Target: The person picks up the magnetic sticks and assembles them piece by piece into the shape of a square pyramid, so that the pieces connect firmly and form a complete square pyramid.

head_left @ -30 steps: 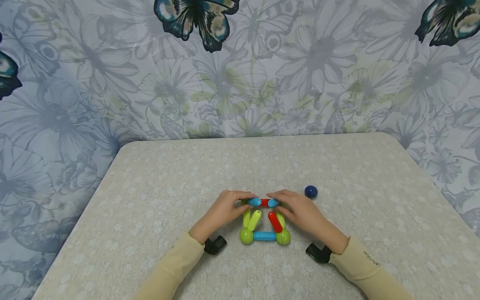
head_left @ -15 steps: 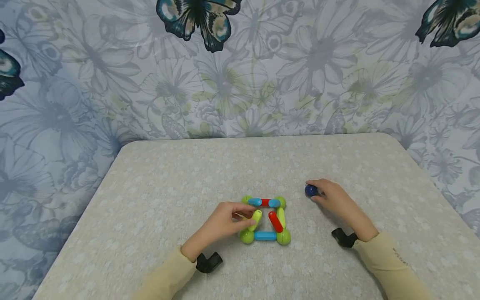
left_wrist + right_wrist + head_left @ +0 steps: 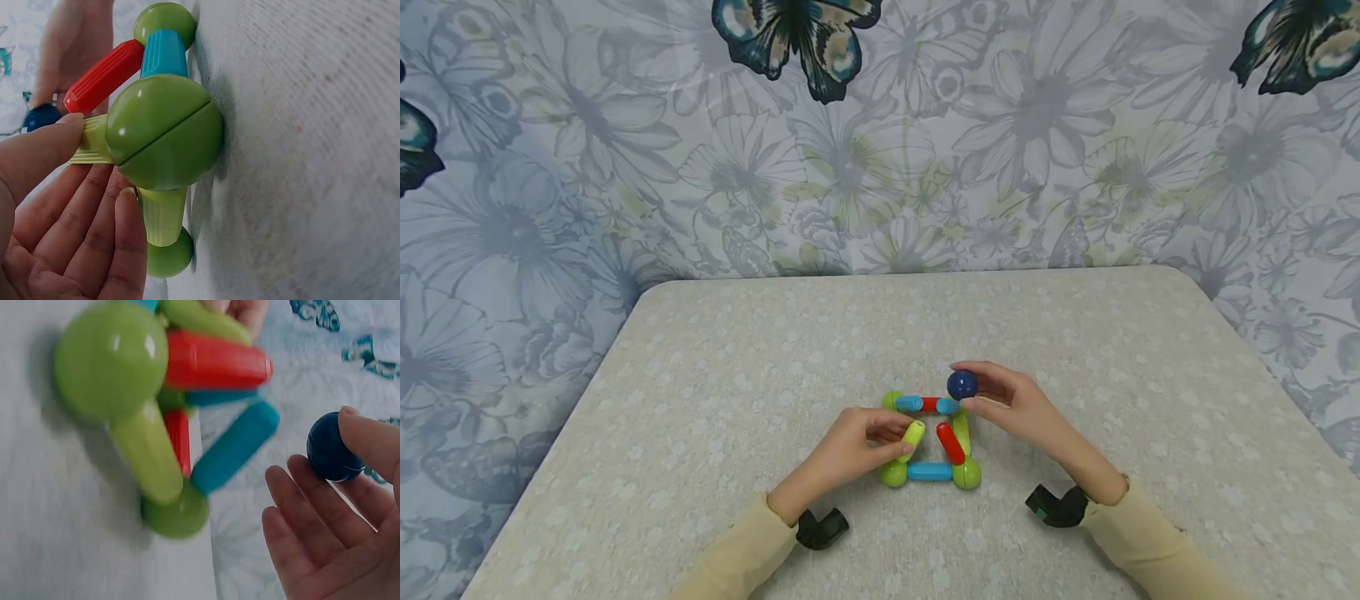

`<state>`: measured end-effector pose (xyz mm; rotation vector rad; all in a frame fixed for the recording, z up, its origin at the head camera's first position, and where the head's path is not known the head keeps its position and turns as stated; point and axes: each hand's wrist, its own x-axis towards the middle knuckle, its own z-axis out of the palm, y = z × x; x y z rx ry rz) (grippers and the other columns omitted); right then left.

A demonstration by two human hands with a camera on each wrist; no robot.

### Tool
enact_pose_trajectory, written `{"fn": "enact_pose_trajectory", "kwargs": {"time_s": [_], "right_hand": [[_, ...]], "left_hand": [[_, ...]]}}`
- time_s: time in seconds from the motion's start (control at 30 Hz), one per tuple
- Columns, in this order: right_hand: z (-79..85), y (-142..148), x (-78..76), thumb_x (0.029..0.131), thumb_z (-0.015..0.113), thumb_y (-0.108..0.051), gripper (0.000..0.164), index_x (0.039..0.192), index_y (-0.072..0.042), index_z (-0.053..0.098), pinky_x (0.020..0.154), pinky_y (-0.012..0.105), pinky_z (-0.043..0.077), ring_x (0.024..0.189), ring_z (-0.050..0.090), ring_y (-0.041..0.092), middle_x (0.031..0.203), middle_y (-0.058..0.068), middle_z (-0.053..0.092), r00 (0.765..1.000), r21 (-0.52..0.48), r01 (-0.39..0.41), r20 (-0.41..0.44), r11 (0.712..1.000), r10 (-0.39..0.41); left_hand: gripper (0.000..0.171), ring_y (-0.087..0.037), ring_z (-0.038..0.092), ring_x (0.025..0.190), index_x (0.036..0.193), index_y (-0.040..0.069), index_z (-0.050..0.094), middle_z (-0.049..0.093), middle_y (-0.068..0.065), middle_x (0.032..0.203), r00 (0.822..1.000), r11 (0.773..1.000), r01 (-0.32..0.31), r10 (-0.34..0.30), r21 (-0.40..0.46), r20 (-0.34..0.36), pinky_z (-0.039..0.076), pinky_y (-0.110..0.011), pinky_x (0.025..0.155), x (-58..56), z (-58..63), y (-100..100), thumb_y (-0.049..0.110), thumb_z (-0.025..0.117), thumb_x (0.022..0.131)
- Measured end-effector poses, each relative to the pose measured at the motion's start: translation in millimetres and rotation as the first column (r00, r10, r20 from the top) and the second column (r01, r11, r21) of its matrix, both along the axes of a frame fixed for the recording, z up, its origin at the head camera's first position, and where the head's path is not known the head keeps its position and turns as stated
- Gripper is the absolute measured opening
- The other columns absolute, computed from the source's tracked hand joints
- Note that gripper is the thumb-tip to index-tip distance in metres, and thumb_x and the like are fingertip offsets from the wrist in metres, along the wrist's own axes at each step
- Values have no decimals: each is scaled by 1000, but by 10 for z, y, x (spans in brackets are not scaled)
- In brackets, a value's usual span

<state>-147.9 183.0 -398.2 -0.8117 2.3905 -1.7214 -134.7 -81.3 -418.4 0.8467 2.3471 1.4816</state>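
A small frame of coloured rods joined by green balls lies on the table, with a green ball (image 3: 892,474) at its near left corner. From that ball a lime rod (image 3: 913,435) slants up, and my left hand (image 3: 850,446) pinches it between thumb and fingers. A red rod (image 3: 951,443) and two blue rods also slant up from the other corners. My right hand (image 3: 1021,406) holds a dark blue ball (image 3: 962,384) by thumb and fingertips, just above the frame's far right corner. In the right wrist view, the blue ball (image 3: 330,447) is apart from the rods.
The table (image 3: 760,358) has a pale patterned cover. Its far edge meets a wall (image 3: 880,192) with flower and butterfly prints. Dark wrist cameras stick out below the left wrist (image 3: 782,506) and right wrist (image 3: 1101,483).
The right hand left the frame, took the dark blue ball from the table and brought it left, over the far right corner. The left hand moved from the far left corner to the near lime rod.
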Motion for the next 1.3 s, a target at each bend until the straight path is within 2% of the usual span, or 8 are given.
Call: {"fn": "enact_pose_trajectory", "kwargs": {"time_s": [0.17, 0.4, 0.5, 0.7, 0.97, 1.1, 1.23, 1.3], "right_hand": [[16, -189, 55, 88, 66, -7, 44, 129, -4, 54, 97, 40, 39, 114, 53, 21, 125, 10, 57, 997, 28, -51, -52, 998, 52], [-28, -277, 92, 85, 67, 0, 45, 128, 0, 54, 98, 47, 37, 116, 51, 26, 125, 10, 56, 997, 80, -35, -66, 996, 41], [-48, -295, 94, 84, 67, 3, 45, 127, 2, 54, 97, 49, 37, 114, 52, 28, 124, 14, 56, 995, 92, -32, -87, 995, 40], [-52, -300, 107, 85, 69, -6, 45, 128, -6, 56, 97, 42, 39, 115, 51, 20, 125, 4, 57, 988, 135, -31, -145, 990, 51], [-101, -297, 106, 87, 68, -15, 44, 129, -12, 55, 93, 40, 43, 112, 53, 15, 126, -1, 56, 979, 142, -90, -167, 986, 113], [-75, -247, 138, 86, 70, -16, 49, 131, -11, 52, 96, 44, 40, 116, 49, 18, 127, 4, 54, 985, 173, -21, -164, 985, 50], [-77, -158, 193, 83, 72, -11, 40, 119, -6, 57, 89, 42, 45, 107, 54, 20, 115, 7, 58, 979, 190, 109, -192, 976, -72], [-110, -126, 220, 84, 71, -10, 30, 112, -5, 60, 80, 38, 49, 96, 56, 19, 105, 5, 61, 979, 201, 112, -193, 973, -73]], "left_hand": [[25, -11, 64, 83, 108, 2, 68, 69, -2, 95, 1000, 1000, 10, -10, 7, 5, 52, -26, 74, -13, -13, -2, 11, 70, 86], [25, -15, 64, 84, 109, 0, 67, 68, -5, 95, 1000, 1000, 6, -6, 19, 28, 52, -28, 73, 0, 13, 4, 7, 70, 85], [24, -21, 64, 84, 108, -4, 66, 68, -10, 94, 999, 1000, 6, -7, 25, 42, 52, -30, 74, 43, 124, 14, 2, 68, 85], [21, -26, 64, 84, 105, -9, 65, 67, -15, 94, 998, 1000, 11, -12, 18, 67, 52, -32, 74, 117, 342, 28, -3, 66, 85], [23, -20, 64, 85, 108, -3, 66, 67, -10, 99, 999, 999, 10, -12, 37, 52, 52, -30, 74, 21, 43, -2, 2, 68, 85], [21, -13, 63, 85, 107, 2, 68, 68, -3, 98, 999, 999, 2, -3, 42, 36, 52, -28, 74, -5, 3, -37, 11, 67, 88], [23, -15, 61, 90, 110, 6, 66, 66, -1, 101, 991, 995, -90, 94, 52, -91, 52, -31, 74, -54, 12, -81, 11, 68, 88], [32, -18, 58, 98, 116, 6, 63, 63, -3, 109, 976, 991, -128, 132, 35, -175, 51, -34, 77, -97, 20, -88, 8, 70, 85]]}}
